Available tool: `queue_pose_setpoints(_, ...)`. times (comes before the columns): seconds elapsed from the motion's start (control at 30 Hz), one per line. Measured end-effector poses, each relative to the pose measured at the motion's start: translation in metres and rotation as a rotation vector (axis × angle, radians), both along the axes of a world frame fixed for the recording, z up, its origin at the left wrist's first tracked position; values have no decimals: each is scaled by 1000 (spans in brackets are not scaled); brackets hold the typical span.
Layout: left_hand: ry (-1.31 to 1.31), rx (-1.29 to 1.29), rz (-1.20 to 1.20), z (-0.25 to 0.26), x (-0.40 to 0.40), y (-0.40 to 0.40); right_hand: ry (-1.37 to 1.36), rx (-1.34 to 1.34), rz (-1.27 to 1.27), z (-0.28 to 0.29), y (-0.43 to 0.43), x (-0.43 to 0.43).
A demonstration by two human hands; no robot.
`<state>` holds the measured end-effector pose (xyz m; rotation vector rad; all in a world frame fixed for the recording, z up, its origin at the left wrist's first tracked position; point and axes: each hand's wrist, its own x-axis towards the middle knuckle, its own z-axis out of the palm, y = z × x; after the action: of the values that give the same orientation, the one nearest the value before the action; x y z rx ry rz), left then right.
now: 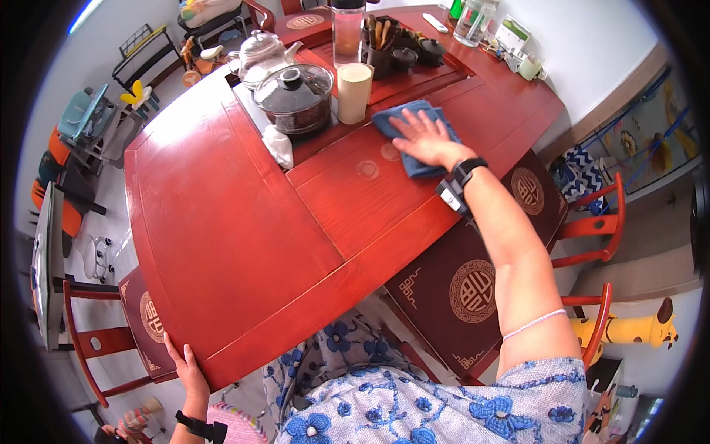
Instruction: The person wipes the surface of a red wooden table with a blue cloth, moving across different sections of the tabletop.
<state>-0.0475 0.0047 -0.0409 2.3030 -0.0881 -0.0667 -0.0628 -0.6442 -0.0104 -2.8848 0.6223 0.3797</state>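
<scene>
My right hand (426, 139) lies flat with spread fingers on a folded blue cloth (415, 165), which rests on the red wooden table (238, 233). Just left of the cloth, two pale round marks (367, 169) show on the wood. At the near left corner of the table, my left hand (190, 366) touches the edge, fingers apart and holding nothing. Beyond the cloth stands a cream cylindrical container (353, 94). To its left sit a glass pot with a lid (293, 102) and a crumpled white cloth or tissue (278, 147).
A glass teapot (265, 58), a tall lidded bottle (348, 41) and dark tea ware (404, 57) occupy the far part. A glass jar (473, 25) stands at the back right. Red chairs with patterned cushions (471, 291) border the near side and the left (141, 322).
</scene>
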Motion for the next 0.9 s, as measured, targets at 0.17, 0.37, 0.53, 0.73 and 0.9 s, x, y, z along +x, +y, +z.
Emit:
queue_pose_setpoints(0.17, -25, 73, -5, 3, -3, 7, 33, -15, -187, -2, -67, -20)
queue_pose_setpoints(0.37, 6, 78, 15, 3, -4, 7, 12, -44, -465, -12, -144, -72)
queue_pose_setpoints(0.53, 18, 58, 8, 8, -7, 3, -48, -143, -528, -20, -151, -100)
queue_pose_setpoints(0.73, -3, 26, 6, 10, -8, -4, -34, -213, -513, -22, -110, -119)
queue_pose_setpoints(0.9, 51, -28, 29, 12, -7, -13, -83, -251, -447, -30, -68, -136)
